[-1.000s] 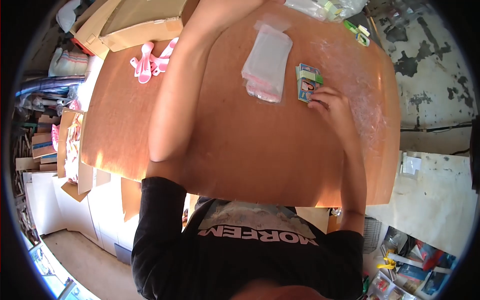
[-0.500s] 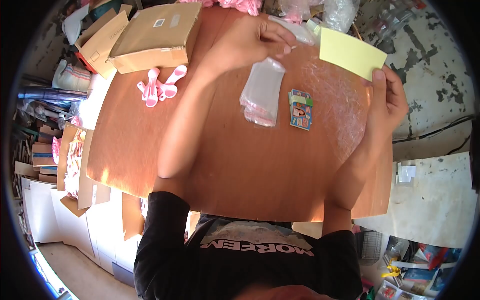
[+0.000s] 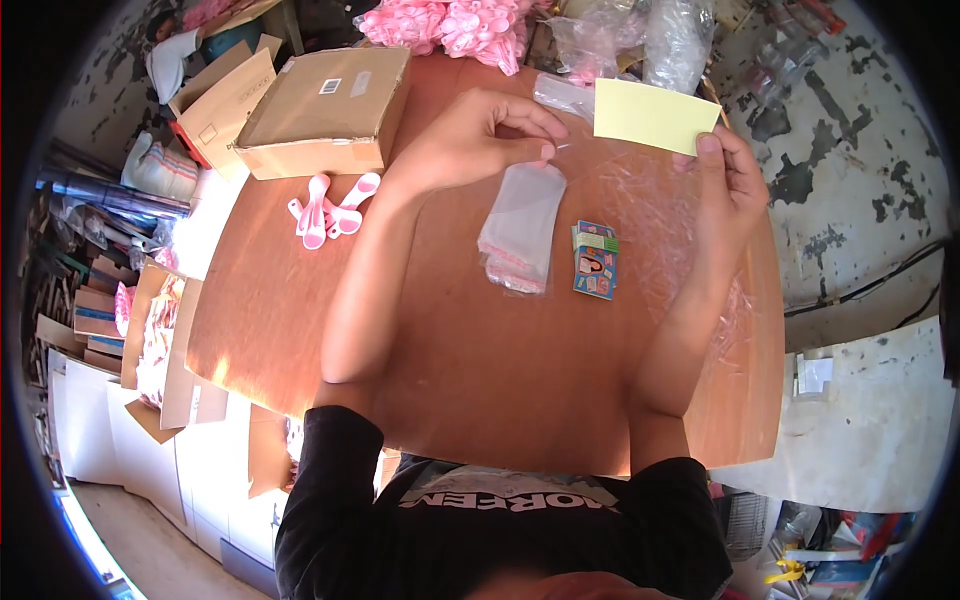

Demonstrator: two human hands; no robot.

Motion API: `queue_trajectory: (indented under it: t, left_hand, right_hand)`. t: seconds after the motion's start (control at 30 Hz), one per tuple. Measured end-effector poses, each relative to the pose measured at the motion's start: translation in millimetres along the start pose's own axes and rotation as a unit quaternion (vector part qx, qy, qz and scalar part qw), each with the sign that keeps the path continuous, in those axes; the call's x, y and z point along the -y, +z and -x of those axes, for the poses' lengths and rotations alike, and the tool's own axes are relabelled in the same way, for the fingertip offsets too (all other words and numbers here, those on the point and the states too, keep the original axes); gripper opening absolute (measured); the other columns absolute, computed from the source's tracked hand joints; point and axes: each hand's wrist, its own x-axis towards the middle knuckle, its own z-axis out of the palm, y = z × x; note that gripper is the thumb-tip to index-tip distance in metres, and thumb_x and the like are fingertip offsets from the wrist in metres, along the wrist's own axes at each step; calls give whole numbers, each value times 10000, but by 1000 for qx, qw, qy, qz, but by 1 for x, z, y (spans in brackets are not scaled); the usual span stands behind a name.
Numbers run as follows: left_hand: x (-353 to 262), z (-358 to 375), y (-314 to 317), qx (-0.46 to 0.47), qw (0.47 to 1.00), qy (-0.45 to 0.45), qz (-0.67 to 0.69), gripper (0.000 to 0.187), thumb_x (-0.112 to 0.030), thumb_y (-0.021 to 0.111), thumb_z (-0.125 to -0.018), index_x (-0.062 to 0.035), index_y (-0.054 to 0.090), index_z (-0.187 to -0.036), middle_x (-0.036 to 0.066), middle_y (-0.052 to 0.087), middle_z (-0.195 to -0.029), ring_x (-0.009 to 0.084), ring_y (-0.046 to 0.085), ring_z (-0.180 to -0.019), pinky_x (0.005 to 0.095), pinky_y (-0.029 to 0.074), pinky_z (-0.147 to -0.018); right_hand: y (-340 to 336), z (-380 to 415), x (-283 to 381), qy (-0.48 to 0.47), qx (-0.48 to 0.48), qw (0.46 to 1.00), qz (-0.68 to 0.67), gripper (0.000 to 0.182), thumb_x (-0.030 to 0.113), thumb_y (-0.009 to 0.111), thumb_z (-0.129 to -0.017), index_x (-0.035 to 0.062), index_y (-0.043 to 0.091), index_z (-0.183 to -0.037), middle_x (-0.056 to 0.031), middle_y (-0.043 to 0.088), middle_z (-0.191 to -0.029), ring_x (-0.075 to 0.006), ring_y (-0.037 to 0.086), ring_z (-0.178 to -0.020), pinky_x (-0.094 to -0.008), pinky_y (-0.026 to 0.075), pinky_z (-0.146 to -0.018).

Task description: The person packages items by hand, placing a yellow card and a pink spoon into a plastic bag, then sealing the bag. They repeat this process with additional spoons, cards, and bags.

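My right hand (image 3: 732, 175) pinches a pale yellow paper card (image 3: 655, 117) by its lower right corner, holding it above the table. On the left, my left hand (image 3: 495, 140) hovers with curled fingers close to the thumb; a tiny pale bit shows at the fingertips, too small to name. Just below that hand lies a stack of clear plastic bags (image 3: 522, 225) with pinkish edges. To the right of the stack is a small bundle of colourful printed cards (image 3: 596, 262) with a light green band around it. Several pink plastic spoons (image 3: 325, 212) lie left of my left forearm.
A closed cardboard box (image 3: 322, 110) stands at the table's back left. Pink bagged items (image 3: 450, 25) are heaped at the far edge. Thin clear plastic film (image 3: 660, 200) spreads under my right arm. An open carton (image 3: 155, 340) is left of the wooden table (image 3: 500, 390).
The view has tilted, so the table items appear lower. The yellow card and my right hand have come leftward, nearer my left hand. Both hands keep their hold.
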Motion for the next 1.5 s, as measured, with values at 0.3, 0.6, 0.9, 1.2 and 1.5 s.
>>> queue_trajectory:
  t: [0.3, 0.6, 0.9, 1.2, 1.5]
  left_hand:
    - [-3, -3, 5, 16, 999, -4, -34, 207, 25, 647, -864, 36, 669, -1070, 83, 706, -956, 132, 658, -908, 273, 516, -856]
    - [3, -4, 9, 14, 1000, 2, 1, 194, 25, 636, -874, 32, 670, -1064, 70, 701, -957, 118, 652, -907, 263, 517, -842]
    - [-6, -3, 12, 17, 999, 0, -51, 190, 1, 612, -888, 32, 650, -1072, 63, 692, -948, 110, 655, -863, 246, 531, -754]
    - [0, -4, 13, 35, 999, -10, -6, 157, -28, 646, -892, 35, 670, -1034, 57, 698, -936, 103, 644, -839, 242, 517, -718]
    - [4, -5, 13, 18, 998, -66, -13, 171, -115, 688, -891, 33, 702, -975, 42, 700, -864, 87, 631, -818, 246, 501, -773]
  right_hand:
    - [-9, -3, -11, 76, 99, 992, 4, 202, 141, 663, -923, -34, 666, -1024, -47, 677, -846, -100, 633, -717, -227, 509, -652]
    - [-5, -1, -18, 74, 92, 993, -6, 225, 170, 671, -922, -31, 671, -1022, -42, 677, -839, -96, 631, -694, -225, 505, -639]
    - [2, -1, -15, 107, 62, 991, -52, 214, 171, 670, -922, -23, 674, -1012, -34, 670, -811, -85, 617, -689, -223, 497, -634]
    - [-2, -3, -17, 129, 119, 984, -27, 207, 182, 653, -932, -9, 679, -1009, -27, 669, -821, -81, 609, -690, -217, 498, -647]
    - [-7, -2, -13, 126, 166, 978, 13, 167, 115, 673, -904, -19, 680, -1005, -43, 687, -864, -80, 622, -726, -219, 504, -653]
